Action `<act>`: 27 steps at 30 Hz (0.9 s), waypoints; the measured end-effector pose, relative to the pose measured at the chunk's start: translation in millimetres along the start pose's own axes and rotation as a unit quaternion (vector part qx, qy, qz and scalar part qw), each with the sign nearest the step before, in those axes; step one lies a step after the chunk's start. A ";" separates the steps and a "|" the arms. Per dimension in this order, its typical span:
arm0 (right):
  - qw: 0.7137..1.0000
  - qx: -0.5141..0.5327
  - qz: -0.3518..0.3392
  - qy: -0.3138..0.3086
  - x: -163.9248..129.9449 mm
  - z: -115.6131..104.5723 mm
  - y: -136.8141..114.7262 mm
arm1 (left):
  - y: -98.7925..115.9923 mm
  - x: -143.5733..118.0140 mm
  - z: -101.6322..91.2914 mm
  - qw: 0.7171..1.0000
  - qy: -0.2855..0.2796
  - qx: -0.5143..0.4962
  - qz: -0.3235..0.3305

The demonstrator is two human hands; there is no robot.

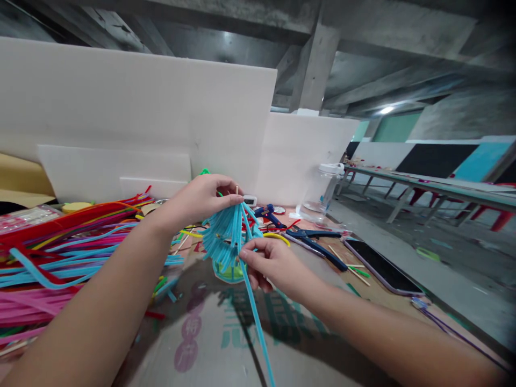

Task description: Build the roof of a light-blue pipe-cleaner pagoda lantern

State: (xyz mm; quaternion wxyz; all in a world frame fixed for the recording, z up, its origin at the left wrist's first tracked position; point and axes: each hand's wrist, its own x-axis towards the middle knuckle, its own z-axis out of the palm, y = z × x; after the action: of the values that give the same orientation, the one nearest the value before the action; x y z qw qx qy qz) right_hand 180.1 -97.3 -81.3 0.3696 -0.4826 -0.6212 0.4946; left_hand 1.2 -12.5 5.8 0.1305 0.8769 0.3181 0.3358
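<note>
In front of me is a blue pipe-cleaner piece [221, 236], a fan of bent strands gathered at the top around a thin wooden stick [237, 190]. My left hand [215, 196] pinches it at that gathered top. My right hand [268, 263] is closed lower down, thumb and finger on one long blue pipe cleaner [256, 317] whose free end runs down toward me. Behind and below the strands shows a round yellow-green part [229, 272], partly hidden.
Bundles of coloured pipe cleaners [76, 252] cover the left side. To the right lie blue-handled pliers [322, 247], a glue gun [269, 215], a phone [382, 267] and wooden sticks [358, 271]. A clear plastic bottle [320, 191] stands behind. Printed cardboard [209, 344] lies beneath my hands.
</note>
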 end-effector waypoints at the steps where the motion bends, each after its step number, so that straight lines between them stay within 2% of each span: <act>1: 1.000 -0.004 -0.002 0.002 0.4 0.2 0.6 | 0.1 0.0 -0.2 1.000 -0.001 0.000 0.002; 7: 0.997 -0.074 -0.006 0.018 2.0 -3.5 -1.7 | -1.5 0.4 0.2 1.000 0.003 -0.008 0.003; 9: 0.989 -0.135 -0.049 0.043 0.0 -8.9 -6.3 | -1.7 0.3 0.3 1.000 -0.005 -0.014 0.000; 11: 0.962 -0.214 -0.142 0.097 -2.7 -16.9 -11.1 | -1.6 0.2 0.3 1.000 -0.014 -0.019 -0.001; 13: 0.897 -0.316 -0.268 0.155 -4.6 -26.0 -14.1 | -2.0 0.3 0.4 1.000 -0.018 -0.021 0.000; 15: 0.800 -0.425 -0.380 0.188 -4.5 -34.1 -13.8 | -2.9 0.6 0.8 1.000 -0.018 -0.024 0.008; 17: 0.708 -0.510 -0.445 0.202 -2.6 -38.8 -10.5 | -3.8 0.9 1.5 0.999 -0.017 -0.025 0.017; 19: 0.660 -0.558 -0.458 0.210 -0.3 -39.4 -5.4 | -3.9 0.8 2.1 0.999 -0.013 -0.026 0.017; 22: 0.641 -0.585 -0.451 0.208 1.3 -36.0 1.1 | -3.2 0.6 2.8 1.000 -0.007 -0.024 0.008; 27: 0.655 -0.551 -0.468 0.221 -0.3 -33.5 0.3 | -6.1 2.4 4.1 1.000 -0.005 -0.019 0.010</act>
State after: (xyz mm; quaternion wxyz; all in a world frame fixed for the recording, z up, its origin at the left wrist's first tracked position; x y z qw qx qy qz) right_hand 211.6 -88.9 -73.7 0.3447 -0.3380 -0.8235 -0.2980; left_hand 2.5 -6.4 1.2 0.1459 0.8792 0.3018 0.3385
